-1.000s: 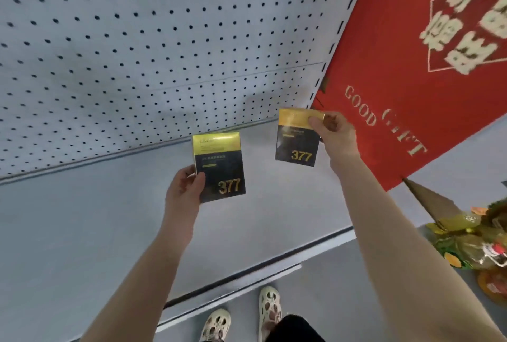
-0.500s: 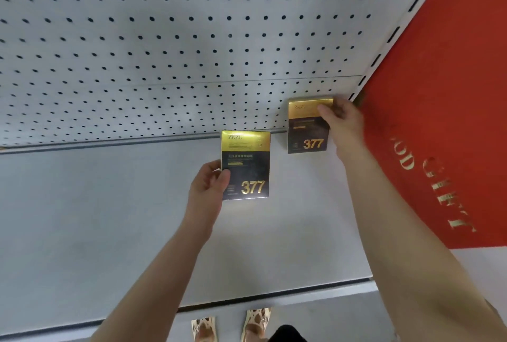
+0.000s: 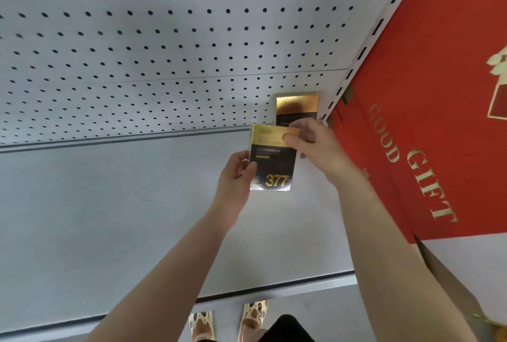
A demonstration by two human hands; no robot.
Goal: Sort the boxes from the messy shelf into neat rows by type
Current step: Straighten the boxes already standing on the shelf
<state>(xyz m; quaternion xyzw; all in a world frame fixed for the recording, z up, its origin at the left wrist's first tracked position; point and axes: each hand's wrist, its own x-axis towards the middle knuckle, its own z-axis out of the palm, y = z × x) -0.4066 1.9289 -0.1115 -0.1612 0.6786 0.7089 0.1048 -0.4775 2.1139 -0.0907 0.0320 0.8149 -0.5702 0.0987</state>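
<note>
Two black-and-gold boxes marked "377" are on the grey shelf. One box stands upright in the back right corner against the pegboard, with no hand on it. The second box is held just in front of it, above the shelf. My left hand grips its lower left edge. My right hand pinches its top right corner, thumb on the gold band and fingers behind.
A large red "GOOD GIFT" box fills the space right of the shelf upright. The white pegboard closes the back. The shelf's front edge runs below my arms. A brown cardboard flap shows at lower right.
My right hand let go of its box, now standing in the back right corner, and took hold of the left hand's box. My left hand carried that box right and toward the back.
</note>
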